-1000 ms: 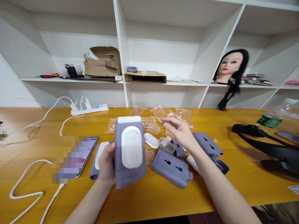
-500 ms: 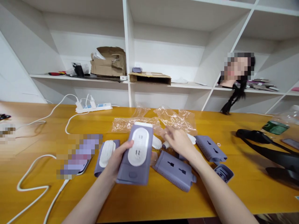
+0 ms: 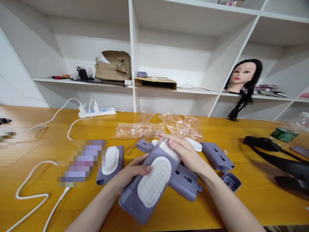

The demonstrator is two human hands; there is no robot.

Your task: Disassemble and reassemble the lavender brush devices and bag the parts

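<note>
My left hand [image 3: 131, 172] grips a purple plastic housing with a white bristle brush pad [image 3: 147, 187], tilted over the table's front edge. My right hand [image 3: 185, 153] is closed over a clear cylindrical piece [image 3: 170, 149] at the housing's top end. Just behind and under my right wrist lies a second purple housing [image 3: 184, 182] with slots. A similar purple unit with a white pad [image 3: 111, 162] lies left of my left hand. A small purple cap [image 3: 144, 145] and a metal spring [image 3: 132, 148] lie beyond the held housing.
Crumpled clear bags [image 3: 159, 127] lie mid-table. Another purple housing [image 3: 216, 155] and a small purple part [image 3: 231, 182] sit at right. A white power strip [image 3: 96, 112] with cables is back left; a black device [image 3: 277, 154] is far right. A mannequin head [image 3: 241, 80] stands on the shelf.
My left hand has tilted the purple housing down toward the right. My right hand picked up the clear cylindrical piece and brought it onto the housing's top end.
</note>
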